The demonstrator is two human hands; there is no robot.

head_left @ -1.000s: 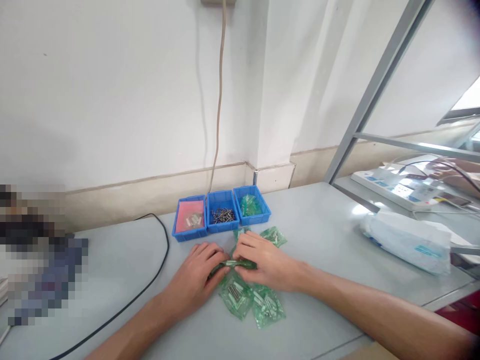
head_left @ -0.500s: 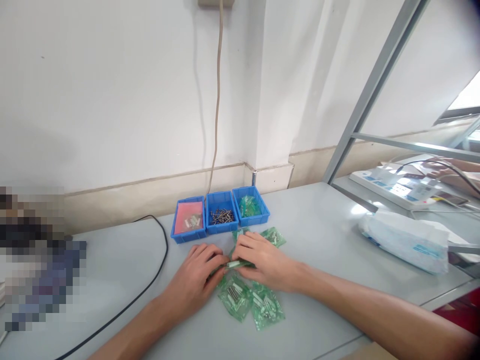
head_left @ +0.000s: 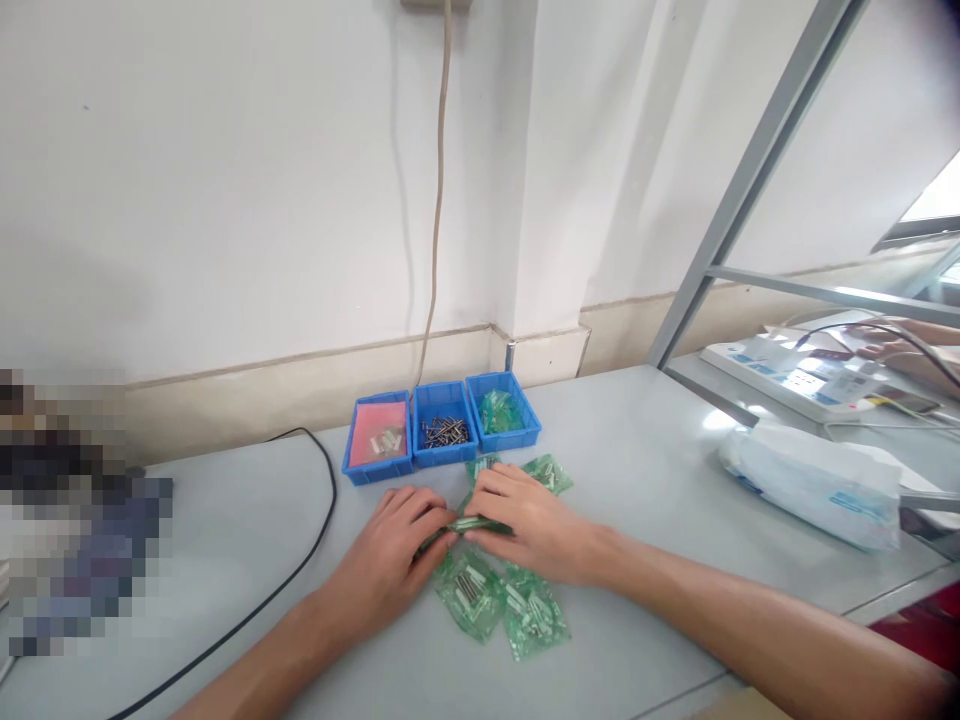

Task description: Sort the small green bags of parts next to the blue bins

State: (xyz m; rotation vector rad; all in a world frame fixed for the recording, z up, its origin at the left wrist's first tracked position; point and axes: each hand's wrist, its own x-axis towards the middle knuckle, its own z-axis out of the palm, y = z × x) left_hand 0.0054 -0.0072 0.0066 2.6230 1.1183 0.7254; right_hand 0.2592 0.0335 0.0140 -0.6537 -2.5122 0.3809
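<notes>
Both hands meet over the table and pinch a green plastic bag [head_left: 480,524] from its two sides. My left hand [head_left: 397,540] has thumb and fingers closed on the bag's left end. On the other end, my right hand [head_left: 529,520] grips with thumb below and fingers above. Several more green bags lie around the hands: one bag with screws and white pieces [head_left: 470,590] and another bag with white pieces [head_left: 534,615] on the near side, and a further bag [head_left: 550,473] beyond my right hand.
Behind the hands stand three blue bins: one with a pink sheet and white pieces [head_left: 379,440], one of screws [head_left: 444,430], one of green bags [head_left: 501,410]. A black cable [head_left: 300,570] curves at left. A white plastic packet [head_left: 810,485] and metal frame [head_left: 750,170] are right; another person's hand [head_left: 900,345] is beyond.
The held bag looks slightly narrower and more folded between my fingers. Both hands stay in nearly the same place.
</notes>
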